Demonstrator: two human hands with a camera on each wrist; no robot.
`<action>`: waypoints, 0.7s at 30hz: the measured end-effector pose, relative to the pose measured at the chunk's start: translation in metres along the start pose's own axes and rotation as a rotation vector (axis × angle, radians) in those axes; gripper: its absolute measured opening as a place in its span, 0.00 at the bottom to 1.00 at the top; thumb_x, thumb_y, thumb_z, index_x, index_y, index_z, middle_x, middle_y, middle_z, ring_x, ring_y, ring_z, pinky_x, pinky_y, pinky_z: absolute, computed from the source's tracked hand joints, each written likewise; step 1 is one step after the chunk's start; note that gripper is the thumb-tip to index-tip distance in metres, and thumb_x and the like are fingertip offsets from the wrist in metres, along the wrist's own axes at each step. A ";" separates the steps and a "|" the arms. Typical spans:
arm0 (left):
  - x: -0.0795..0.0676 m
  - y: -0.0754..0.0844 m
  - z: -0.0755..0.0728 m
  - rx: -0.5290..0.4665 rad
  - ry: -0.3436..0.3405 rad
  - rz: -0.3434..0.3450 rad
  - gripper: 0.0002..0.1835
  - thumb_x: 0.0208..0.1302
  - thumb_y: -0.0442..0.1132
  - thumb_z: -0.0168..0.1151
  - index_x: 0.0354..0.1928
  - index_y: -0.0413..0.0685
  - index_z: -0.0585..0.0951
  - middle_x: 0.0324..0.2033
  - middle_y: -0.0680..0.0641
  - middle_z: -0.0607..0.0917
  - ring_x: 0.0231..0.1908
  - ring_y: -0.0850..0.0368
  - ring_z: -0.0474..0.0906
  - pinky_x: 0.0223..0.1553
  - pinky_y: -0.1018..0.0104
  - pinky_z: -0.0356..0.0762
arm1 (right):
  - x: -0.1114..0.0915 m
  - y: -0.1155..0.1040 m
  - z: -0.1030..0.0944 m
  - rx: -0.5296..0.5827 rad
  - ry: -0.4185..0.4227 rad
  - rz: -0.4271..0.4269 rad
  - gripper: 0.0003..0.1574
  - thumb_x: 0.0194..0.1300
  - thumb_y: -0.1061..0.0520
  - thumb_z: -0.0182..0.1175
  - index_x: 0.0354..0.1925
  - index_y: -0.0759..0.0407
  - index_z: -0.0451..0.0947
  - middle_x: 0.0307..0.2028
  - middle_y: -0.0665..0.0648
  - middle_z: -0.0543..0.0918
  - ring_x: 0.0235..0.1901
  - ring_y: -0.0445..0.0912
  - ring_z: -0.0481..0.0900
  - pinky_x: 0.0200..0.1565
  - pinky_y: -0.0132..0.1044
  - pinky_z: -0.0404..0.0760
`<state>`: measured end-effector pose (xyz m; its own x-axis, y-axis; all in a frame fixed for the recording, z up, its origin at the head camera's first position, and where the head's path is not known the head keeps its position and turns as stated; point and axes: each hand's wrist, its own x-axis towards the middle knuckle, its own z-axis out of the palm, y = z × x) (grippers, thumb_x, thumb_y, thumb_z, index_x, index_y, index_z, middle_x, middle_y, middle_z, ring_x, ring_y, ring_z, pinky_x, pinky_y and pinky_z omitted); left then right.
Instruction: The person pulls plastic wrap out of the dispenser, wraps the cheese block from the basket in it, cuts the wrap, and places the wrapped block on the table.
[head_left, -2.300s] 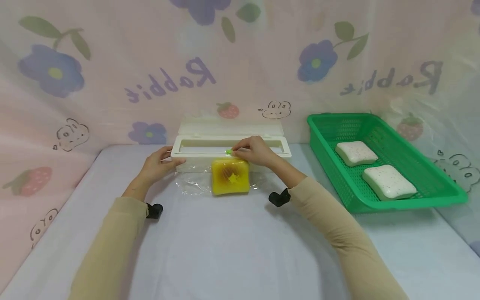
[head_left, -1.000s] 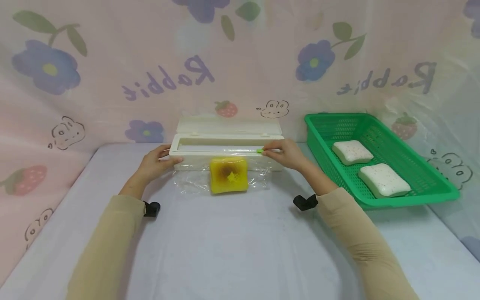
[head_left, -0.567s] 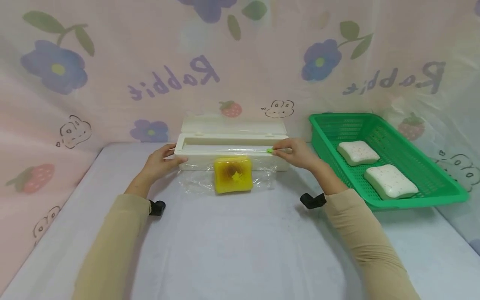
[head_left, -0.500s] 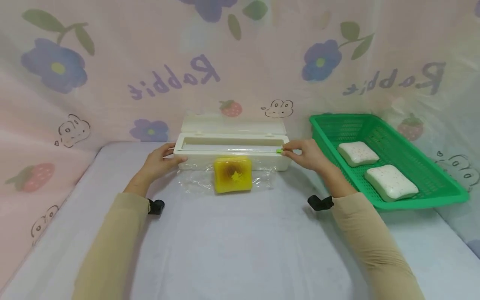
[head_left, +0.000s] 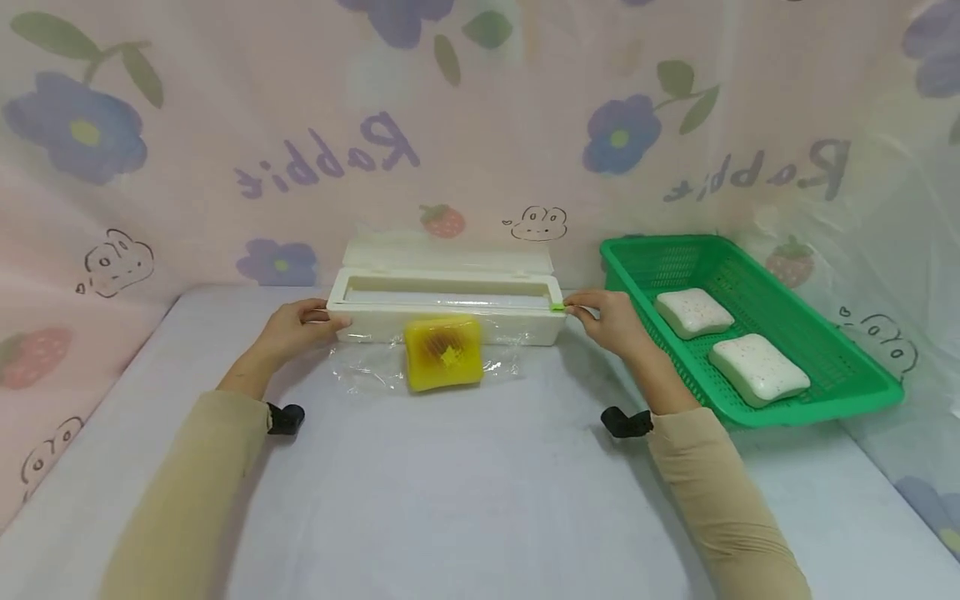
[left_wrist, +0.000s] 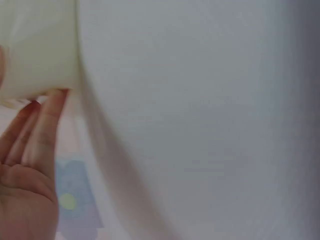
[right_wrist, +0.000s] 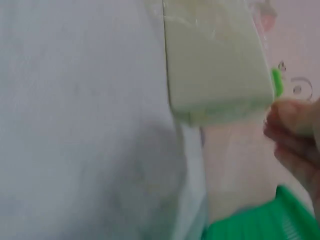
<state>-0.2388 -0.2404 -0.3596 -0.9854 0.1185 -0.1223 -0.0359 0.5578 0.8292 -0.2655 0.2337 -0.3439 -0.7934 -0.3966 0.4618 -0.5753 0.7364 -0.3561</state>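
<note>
A long white cling film dispenser [head_left: 446, 325] lies across the back of the table, its lid [head_left: 450, 254] raised behind it. My left hand [head_left: 288, 333] grips its left end, thumb in front and fingers round the side. A green slide cutter [head_left: 557, 307] sits at the right end of the cutting rail. My right hand [head_left: 611, 321] has finger and thumb at the cutter's outer edge, pinching it by the box's corner. In front, clear film [head_left: 367, 371] lies over a yellow, brown-topped toast-shaped piece [head_left: 444, 354] that leans on the dispenser.
To the right stands a green perforated basket [head_left: 847, 408]. Two white speckled square pieces, a rear one [head_left: 693, 312] and a front one [head_left: 759, 369], lie in it. A printed curtain [head_left: 480, 150] closes off the back and sides.
My right hand has slid the green cutter from mid-rail to the dispenser's right end. My left hand has kept its grip on the left end; the yellow piece has stayed put.
</note>
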 end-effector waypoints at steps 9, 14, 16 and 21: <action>-0.014 0.014 -0.015 -0.059 -0.153 0.082 0.43 0.66 0.53 0.57 0.75 0.44 0.49 0.69 0.34 0.61 0.66 0.37 0.63 0.65 0.44 0.63 | -0.012 -0.016 0.008 0.107 0.266 0.215 0.13 0.66 0.64 0.56 0.45 0.70 0.81 0.40 0.69 0.84 0.43 0.62 0.82 0.47 0.55 0.79; -0.032 0.027 -0.011 -0.050 -0.034 0.068 0.42 0.70 0.58 0.48 0.74 0.40 0.47 0.69 0.32 0.59 0.68 0.34 0.56 0.67 0.38 0.54 | -0.004 -0.043 0.020 0.135 0.342 0.010 0.20 0.62 0.61 0.60 0.52 0.69 0.76 0.47 0.67 0.81 0.49 0.59 0.78 0.52 0.52 0.77; -0.043 0.033 -0.002 -0.016 0.124 0.071 0.42 0.69 0.60 0.49 0.73 0.39 0.53 0.67 0.33 0.63 0.66 0.35 0.60 0.65 0.41 0.59 | 0.000 -0.055 0.026 0.130 0.271 -0.071 0.25 0.61 0.57 0.64 0.54 0.67 0.75 0.52 0.66 0.78 0.53 0.58 0.75 0.54 0.52 0.75; -0.070 0.048 0.034 0.005 0.526 0.114 0.24 0.68 0.50 0.56 0.54 0.37 0.73 0.47 0.40 0.79 0.46 0.59 0.74 0.47 0.70 0.70 | 0.009 -0.080 0.039 0.095 0.055 -0.173 0.38 0.58 0.50 0.68 0.62 0.62 0.69 0.62 0.64 0.70 0.61 0.57 0.69 0.61 0.54 0.70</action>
<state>-0.1654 -0.1939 -0.3302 -0.9335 -0.2478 0.2593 0.0763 0.5692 0.8187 -0.2340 0.1499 -0.3426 -0.6708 -0.4799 0.5655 -0.7201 0.6040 -0.3415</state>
